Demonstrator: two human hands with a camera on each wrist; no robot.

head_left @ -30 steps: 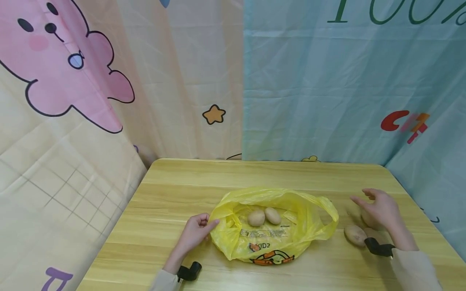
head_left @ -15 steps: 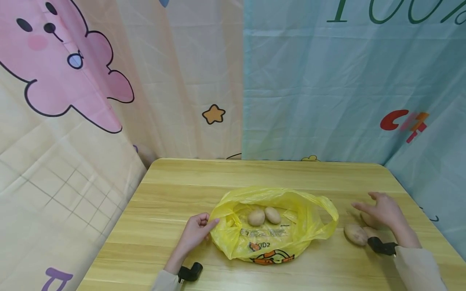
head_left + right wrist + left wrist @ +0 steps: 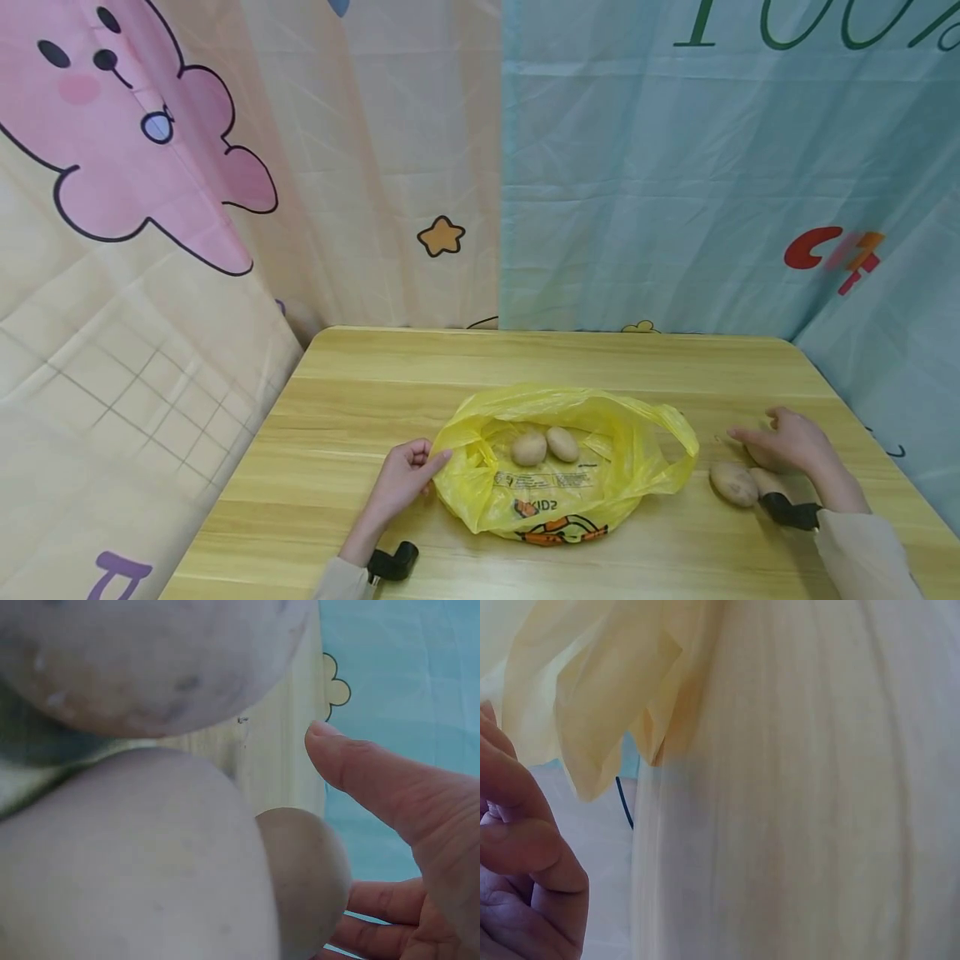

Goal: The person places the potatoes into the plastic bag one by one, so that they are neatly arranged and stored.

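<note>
A yellow plastic bag [image 3: 630, 487] lies with its mouth wide, and two potatoes [image 3: 528, 449] rest inside it. My left hand [image 3: 405, 479] pinches the bag's left rim between thumb and fingers; the left wrist view has its curled fingers [image 3: 525, 847] beside the yellow film. Over at the right, my right hand [image 3: 798, 442] is lowered around a potato [image 3: 304, 877]. Its fingers reach behind that potato while the thumb [image 3: 360, 776] stands out straight, apart from it. Two more potatoes [image 3: 733, 485] lie just in front, large in the right wrist view.
The wooden table [image 3: 360, 375] spreads under everything, its back edge near a printed curtain [image 3: 375, 167]. A loop handle [image 3: 686, 446] of the bag sticks out toward the potatoes. Black wrist cameras [image 3: 393, 561] are worn on both wrists.
My right hand has come down and slightly nearer around the rearmost loose potato. My left hand and the bag stay where they were.
</note>
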